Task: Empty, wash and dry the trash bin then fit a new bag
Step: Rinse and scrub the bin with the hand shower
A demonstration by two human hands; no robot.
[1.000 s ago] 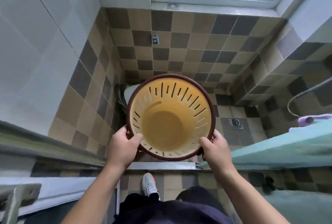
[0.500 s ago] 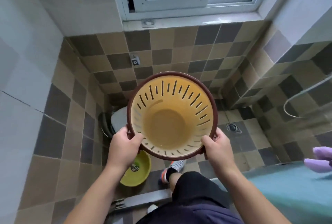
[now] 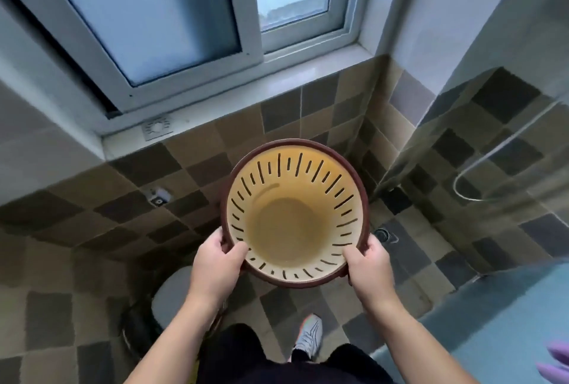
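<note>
A round yellow trash bin (image 3: pixel 292 223) with a dark brown rim and slotted walls is held in front of me, its open mouth facing up at the camera. Its inside holds nothing. My left hand (image 3: pixel 215 263) grips the rim at the lower left, thumb inside the bin. My right hand (image 3: pixel 368 266) grips the rim at the lower right, thumb over the edge. The bin hangs above the tiled bathroom floor.
A window (image 3: pixel 172 14) and its sill (image 3: pixel 240 91) lie ahead above a checkered tile wall. A floor drain (image 3: pixel 383 234) sits right of the bin. A grey round object (image 3: pixel 171 294) stands low left, a blue surface (image 3: pixel 492 331) at the right, my shoe (image 3: pixel 308 337) below.
I have stepped further into the bathroom with the bin; the window now fills the top of the view and the yellow basin on the floor has gone out of sight. Both grips are unchanged.
</note>
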